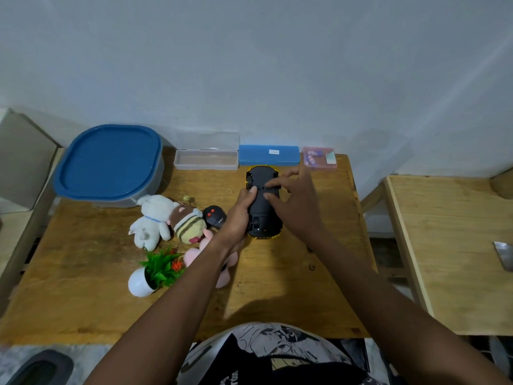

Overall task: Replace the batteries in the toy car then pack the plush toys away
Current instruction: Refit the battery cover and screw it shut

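Scuffed, grainy wooden table (277, 287). Toward its back edge, lying upside down: yellow toy car with smooth black plastic underside (266, 215), long and rounded, wheels up, yellow trim peeping out at both ends.

Left grip (241, 212) curled round the car's left flank, thumb laid on the underside. Right grip (291, 204) spread over the underside from the right, fingertips pressing the black plastic, clasping nothing.

Just behind the car, flat blue plastic case (268, 155). Beside it:
- an open clear plastic box (206, 159)
- a small pink see-through box (319, 158)

At back left, rounded grey tub with blue lid (111, 162).

Left of the car:
- black rounded remote with red buttons (213, 216), partly hidden by the left wrist
- fluffy white plush (151, 218)
- brown striped plush (188, 223)
- soft pink plush (194, 254), half covered by the left forearm
- green plastic plant in white pot (155, 270)
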